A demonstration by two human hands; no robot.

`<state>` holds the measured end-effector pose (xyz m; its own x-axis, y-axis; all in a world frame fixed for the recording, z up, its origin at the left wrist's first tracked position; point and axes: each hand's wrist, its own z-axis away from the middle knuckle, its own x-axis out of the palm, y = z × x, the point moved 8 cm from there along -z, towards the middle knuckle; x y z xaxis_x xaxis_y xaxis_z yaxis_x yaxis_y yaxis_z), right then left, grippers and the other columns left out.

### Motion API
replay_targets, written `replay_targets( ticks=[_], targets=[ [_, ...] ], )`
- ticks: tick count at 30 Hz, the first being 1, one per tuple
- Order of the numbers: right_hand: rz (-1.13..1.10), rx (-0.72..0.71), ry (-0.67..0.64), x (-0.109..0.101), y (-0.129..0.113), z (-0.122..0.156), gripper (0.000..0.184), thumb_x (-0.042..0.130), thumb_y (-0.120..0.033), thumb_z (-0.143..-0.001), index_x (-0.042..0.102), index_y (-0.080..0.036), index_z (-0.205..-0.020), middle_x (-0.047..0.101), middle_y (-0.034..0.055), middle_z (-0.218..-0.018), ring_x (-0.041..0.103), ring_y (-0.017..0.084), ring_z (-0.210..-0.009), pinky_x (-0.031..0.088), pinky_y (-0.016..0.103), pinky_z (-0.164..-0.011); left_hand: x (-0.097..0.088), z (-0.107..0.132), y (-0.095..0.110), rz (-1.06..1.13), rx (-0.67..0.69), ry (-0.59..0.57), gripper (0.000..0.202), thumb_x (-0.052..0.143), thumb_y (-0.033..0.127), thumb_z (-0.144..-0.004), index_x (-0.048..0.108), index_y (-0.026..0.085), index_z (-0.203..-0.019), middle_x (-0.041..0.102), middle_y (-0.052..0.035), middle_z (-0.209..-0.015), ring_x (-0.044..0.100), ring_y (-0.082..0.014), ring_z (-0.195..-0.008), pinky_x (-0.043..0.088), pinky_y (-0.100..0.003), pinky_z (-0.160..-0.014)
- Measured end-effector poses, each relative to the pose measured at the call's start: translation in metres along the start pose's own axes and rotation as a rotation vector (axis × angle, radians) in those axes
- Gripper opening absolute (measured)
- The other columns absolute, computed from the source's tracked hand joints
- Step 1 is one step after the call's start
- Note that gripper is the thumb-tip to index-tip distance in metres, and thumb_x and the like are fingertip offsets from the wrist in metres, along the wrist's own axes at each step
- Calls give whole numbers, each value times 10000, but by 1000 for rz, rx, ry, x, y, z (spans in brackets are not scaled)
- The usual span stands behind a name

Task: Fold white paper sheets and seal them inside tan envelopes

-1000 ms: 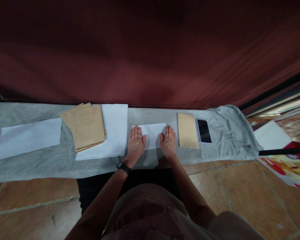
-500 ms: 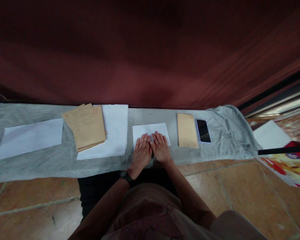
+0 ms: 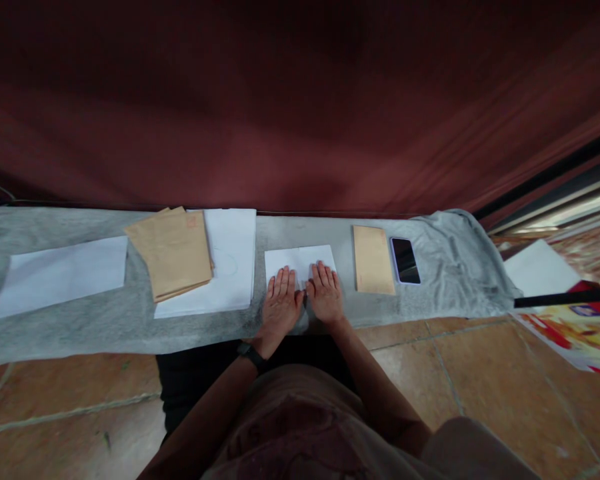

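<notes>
**Paper crosswise under both hands, one on each half**

I have the white paper (image 3: 303,263) on the cloth-covered counter (image 3: 305,231), right in front of the body, its longer side seeming to run left to right. Neither hand is nearer: the left hand (image 3: 281,304) lies on the left half, the right hand (image 3: 326,293) on the right half. Both are palm down, fingers straight and flat, gripping nothing, with a narrow gap between the thumbs. The far edge shows beyond the fingertips; the near edge is covered, so I can't tell exactly how deep the sheet is. A line comes down from its far edge, between the hands; I'd call it a fold or a join. The stack of paper (image 3: 234,263) is just beside it on the left, and a brown envelope (image 3: 374,260) lies apart on the right.
</notes>
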<state>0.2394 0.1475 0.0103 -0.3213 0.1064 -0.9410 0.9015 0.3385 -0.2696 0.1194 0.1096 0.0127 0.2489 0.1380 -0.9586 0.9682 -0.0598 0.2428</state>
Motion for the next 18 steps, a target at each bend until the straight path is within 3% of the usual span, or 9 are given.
replay_targets(
  ticks=[18],
  targets=[
    [21,113,107,-8,38,18,562,282,-306,-1079,383,-77,-1582,439,203,-1598,413,309,-1488,317,522,-1214,-5,13,-16,11,-64,50,616,333,284,-1029,301,67,-1605,323,-177,-1656,250,-291,-1565,284,-515,-1263]
  ],
)
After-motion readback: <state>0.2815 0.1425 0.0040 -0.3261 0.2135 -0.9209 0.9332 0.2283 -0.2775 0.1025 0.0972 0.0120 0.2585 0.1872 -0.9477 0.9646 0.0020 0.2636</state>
